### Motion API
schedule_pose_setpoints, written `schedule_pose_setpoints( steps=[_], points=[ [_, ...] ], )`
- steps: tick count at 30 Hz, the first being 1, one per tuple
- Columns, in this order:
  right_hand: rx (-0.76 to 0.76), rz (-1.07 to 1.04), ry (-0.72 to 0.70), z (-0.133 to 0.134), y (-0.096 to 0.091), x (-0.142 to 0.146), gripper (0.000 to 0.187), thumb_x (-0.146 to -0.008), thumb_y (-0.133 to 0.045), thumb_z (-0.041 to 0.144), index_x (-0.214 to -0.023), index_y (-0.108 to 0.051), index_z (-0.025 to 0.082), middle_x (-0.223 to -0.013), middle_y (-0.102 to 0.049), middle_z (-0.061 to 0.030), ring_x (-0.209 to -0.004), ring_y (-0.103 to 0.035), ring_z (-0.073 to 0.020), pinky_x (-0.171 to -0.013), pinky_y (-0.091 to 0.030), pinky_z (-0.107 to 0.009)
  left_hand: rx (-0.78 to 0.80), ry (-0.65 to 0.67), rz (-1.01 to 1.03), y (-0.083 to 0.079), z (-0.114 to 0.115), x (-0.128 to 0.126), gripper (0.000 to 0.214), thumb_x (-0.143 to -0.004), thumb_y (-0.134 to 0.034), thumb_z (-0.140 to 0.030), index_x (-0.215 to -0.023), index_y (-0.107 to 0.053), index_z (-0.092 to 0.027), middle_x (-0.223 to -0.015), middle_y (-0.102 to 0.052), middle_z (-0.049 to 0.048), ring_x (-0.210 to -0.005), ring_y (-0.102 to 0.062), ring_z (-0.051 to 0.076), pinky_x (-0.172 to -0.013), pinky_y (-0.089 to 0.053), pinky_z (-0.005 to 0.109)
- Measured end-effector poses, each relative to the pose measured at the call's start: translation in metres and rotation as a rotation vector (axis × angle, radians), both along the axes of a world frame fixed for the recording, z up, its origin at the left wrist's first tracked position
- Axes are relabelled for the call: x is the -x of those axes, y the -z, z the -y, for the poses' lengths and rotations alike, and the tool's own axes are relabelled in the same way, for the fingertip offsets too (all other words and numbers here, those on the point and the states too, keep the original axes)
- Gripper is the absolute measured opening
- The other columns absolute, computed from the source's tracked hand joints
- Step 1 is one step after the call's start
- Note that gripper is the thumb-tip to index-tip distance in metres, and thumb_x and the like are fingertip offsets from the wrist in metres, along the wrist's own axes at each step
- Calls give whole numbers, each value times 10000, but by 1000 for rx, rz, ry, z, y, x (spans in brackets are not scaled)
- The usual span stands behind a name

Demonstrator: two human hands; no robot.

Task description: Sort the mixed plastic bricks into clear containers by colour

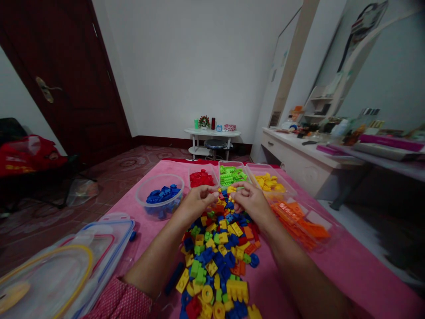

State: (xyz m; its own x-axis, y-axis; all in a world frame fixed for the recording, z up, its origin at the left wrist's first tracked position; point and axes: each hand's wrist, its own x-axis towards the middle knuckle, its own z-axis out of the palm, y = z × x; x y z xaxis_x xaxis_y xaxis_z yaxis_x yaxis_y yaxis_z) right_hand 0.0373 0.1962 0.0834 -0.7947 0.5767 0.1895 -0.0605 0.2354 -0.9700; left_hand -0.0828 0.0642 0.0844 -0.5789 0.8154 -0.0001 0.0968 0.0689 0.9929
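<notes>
My right hand point(250, 201) is closed in a pinch, with a yellow toy brick point(231, 189) at its fingertips. Close by on the left, my left hand point(201, 201) also has thumb and fingers drawn together; what they hold, if anything, is too small to make out. Both hands are above the far end of a long pile of mixed toy bricks point(212, 254) in yellow, blue, green, red and orange. Just beyond the hands stand clear boxes of red bricks point(201, 178), green bricks point(232, 175) and yellow bricks point(269, 181).
A round tub point(141, 197) with blue bricks stands left, and a box of orange bricks point(300, 223) right. Clear lids point(109, 248) are stacked at the near left. All rest on a pink cloth point(272, 290). A dressing table point(295, 153) stands to the right.
</notes>
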Motion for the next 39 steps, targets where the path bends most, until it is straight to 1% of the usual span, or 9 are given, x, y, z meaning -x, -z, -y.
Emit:
schedule_pose_setpoints(
  steps=[7, 10, 13, 15, 18, 20, 28, 34, 39],
  points=[
    [23, -87, 359, -65, -2, -16, 371, -684, -637, 366, -973, -529, 160, -607, -605, 10, -496, -583, -126, -482, -493, -229, 8, -13, -12, -1, -2, -2, 237, -718, -653, -316, -857, -610, -129, -755, -650, 25, -627, -586, 112, -571, -448, 215],
    [-159, -45, 556, -91, 1, -22, 512, -702, -614, 336, -1166, -489, 159, -949, -649, -100, -716, -655, -171, -625, -535, -281, 20, -19, -35, 1, -4, -2, 195, -724, -637, -294, -823, -617, -127, -752, -651, 22, -577, -553, 93, -548, -428, 208],
    [-409, 71, 673, -103, 7, -28, 697, -700, -615, 285, -1342, -365, 181, -1307, -481, -178, -956, -633, -217, -746, -525, -314, 7, 1, -59, 5, -5, -1, 193, -733, -624, -301, -820, -622, -129, -766, -655, 25, -571, -547, 89, -537, -415, 201],
    [-580, 186, 656, -101, 11, -29, 591, -727, -576, 236, -1297, -449, 144, -1294, -504, -178, -973, -626, -216, -780, -510, -309, 9, 5, -63, 7, -5, 0, 208, -738, -621, -313, -840, -624, -132, -756, -653, 24, -584, -558, 95, -542, -420, 201],
    [-797, 431, 517, -89, 17, -24, 333, -788, -468, 160, -1071, -640, 121, -1048, -665, -123, -894, -643, -191, -797, -487, -282, 26, -4, -64, 7, -4, -1, 204, -751, -607, -306, -857, -619, -133, -747, -644, 24, -611, -574, 104, -551, -426, 202],
    [-867, 536, 438, -80, 21, -19, 315, -802, -441, 128, -1011, -676, 141, -972, -693, -99, -897, -639, -189, -807, -471, -272, 34, 0, -64, 5, -4, -1, 188, -756, -598, -294, -854, -615, -134, -749, -640, 25, -632, -584, 110, -551, -424, 199],
    [-938, 824, 317, -63, 39, -11, 254, -832, -460, 159, -938, -687, 118, -938, -657, -170, -898, -631, -241, -741, -458, -296, 17, 12, -87, 12, -5, 1, 215, -750, -606, -319, -857, -625, -134, -752, -632, 21, -635, -565, 108, -559, -438, 204],
    [-943, 975, 313, -53, 38, -10, 317, -826, -382, 65, -935, -680, 77, -1028, -570, -225, -838, -645, -247, -686, -465, -317, 21, 5, -88, 10, -7, -1, 217, -726, -623, -317, -833, -628, -128, -701, -618, 11, -589, -543, 98, -541, -426, 204],
    [-941, 979, 305, -47, 34, -13, 275, -835, -415, 98, -923, -674, 116, -1011, -543, -184, -823, -641, -230, -673, -460, -301, 15, 18, -100, 12, -8, -1, 229, -711, -632, -319, -839, -631, -129, -692, -610, 2, -566, -529, 93, -521, -418, 204]
  ],
)
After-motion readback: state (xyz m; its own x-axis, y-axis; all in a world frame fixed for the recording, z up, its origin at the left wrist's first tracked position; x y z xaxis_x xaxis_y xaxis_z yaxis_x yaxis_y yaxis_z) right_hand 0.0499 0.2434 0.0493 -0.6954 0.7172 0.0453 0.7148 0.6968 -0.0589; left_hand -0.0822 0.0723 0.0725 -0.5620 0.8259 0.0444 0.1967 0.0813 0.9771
